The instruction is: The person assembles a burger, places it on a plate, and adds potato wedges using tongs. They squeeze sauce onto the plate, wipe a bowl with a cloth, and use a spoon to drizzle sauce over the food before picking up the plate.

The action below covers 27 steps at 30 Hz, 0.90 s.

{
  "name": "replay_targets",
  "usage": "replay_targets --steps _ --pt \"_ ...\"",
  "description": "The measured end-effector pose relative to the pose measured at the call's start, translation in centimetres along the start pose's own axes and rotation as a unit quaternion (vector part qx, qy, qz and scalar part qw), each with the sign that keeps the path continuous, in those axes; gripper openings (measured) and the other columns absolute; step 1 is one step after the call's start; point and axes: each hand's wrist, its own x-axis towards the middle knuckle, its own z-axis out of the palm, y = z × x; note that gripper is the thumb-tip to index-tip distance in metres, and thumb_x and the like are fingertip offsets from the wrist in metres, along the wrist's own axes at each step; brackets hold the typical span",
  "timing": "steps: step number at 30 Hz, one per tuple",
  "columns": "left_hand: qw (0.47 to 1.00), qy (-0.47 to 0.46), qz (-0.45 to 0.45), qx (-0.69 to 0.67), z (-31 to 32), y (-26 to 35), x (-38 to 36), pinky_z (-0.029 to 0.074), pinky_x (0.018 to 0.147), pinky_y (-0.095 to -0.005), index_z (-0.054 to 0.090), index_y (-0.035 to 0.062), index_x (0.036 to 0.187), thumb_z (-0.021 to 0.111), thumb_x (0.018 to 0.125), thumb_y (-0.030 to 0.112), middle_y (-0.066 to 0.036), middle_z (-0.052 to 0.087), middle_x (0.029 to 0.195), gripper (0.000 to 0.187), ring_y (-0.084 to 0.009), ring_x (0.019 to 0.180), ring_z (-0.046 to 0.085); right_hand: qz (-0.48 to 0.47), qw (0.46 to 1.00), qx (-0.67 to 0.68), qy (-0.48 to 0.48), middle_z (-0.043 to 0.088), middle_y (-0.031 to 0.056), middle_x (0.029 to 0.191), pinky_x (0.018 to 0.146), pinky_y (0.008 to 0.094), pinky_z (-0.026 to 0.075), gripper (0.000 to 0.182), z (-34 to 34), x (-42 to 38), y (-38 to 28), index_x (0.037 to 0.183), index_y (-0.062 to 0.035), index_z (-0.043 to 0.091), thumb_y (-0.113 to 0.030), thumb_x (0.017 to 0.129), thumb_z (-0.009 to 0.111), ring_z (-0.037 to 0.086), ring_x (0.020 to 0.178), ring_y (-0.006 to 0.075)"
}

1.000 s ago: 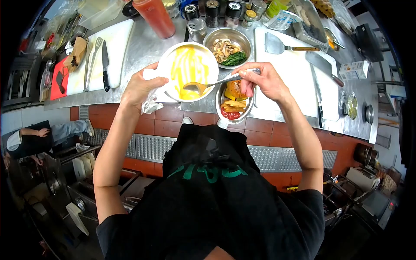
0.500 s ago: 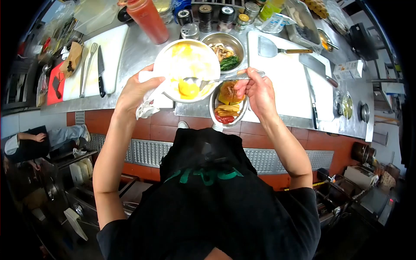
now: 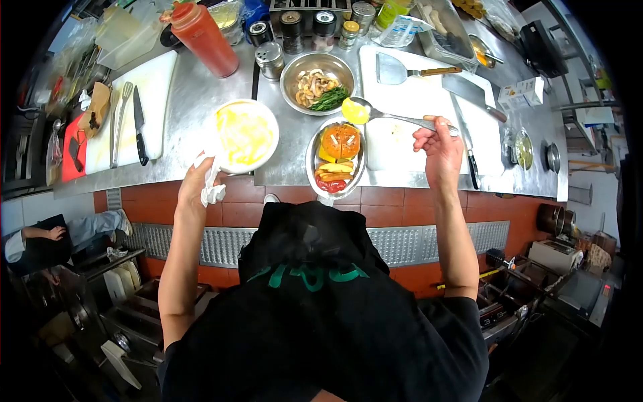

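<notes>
My left hand is closed at the near left edge of a white bowl, with a crumpled white napkin hanging from its fingers. Yellow sauce is smeared inside the bowl. My right hand grips the end of a metal spoon, whose tip carries a lump of yellow sauce. The spoon's tip hangs above the far end of an oval metal plate. On that plate are a bun, thick fries and red sauce.
A metal bowl of mushrooms and greens stands behind the plate. White cutting boards lie right and left, with knives, a whisk and a spatula. A red squeeze bottle and several spice jars stand at the back.
My left hand has moved the white bowl left and lower, away from the plate. The spoon has come out of the bowl to the right with yellow sauce on it.
</notes>
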Motion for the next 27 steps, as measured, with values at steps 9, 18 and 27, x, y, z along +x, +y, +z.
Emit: replay_targets --steps 9,18,27 --pt "0.958 0.066 -0.027 -0.278 -7.8 -6.1 2.6 0.060 0.068 -0.0367 0.043 -0.0011 0.125 0.055 0.091 0.019 -0.017 0.059 0.113 0.041 -0.0315 0.092 0.063 -0.032 0.988 -0.130 -0.073 0.064 0.0141 0.071 0.056 0.0252 0.048 0.032 -0.4 2.3 3.5 0.099 0.0032 0.057 -0.027 0.096 0.047 0.058 0.057 0.0138" --pt "0.938 0.066 -0.008 -0.340 -10.3 -6.4 5.5 0.056 0.085 -0.0458 0.036 -0.0035 0.131 0.046 0.095 0.012 -0.021 0.048 0.127 0.040 -0.0371 0.106 0.056 -0.068 0.966 -0.197 -0.157 0.064 0.0116 0.069 0.054 0.0231 0.048 0.031 1.7 2.0 1.8 0.096 0.0019 0.058 -0.026 0.097 0.045 0.060 0.058 0.0131" --pt "0.964 0.162 0.002 -0.211 -11.1 -5.9 6.8 0.059 0.071 -0.0461 0.040 -0.0091 0.124 0.056 0.090 0.008 -0.023 0.056 0.114 0.041 -0.0354 0.091 0.063 -0.061 0.958 -0.232 -0.158 0.063 0.0105 0.069 0.052 0.0218 0.047 0.030 2.7 2.1 0.8 0.097 0.0016 0.059 -0.026 0.097 0.045 0.061 0.058 0.0125"
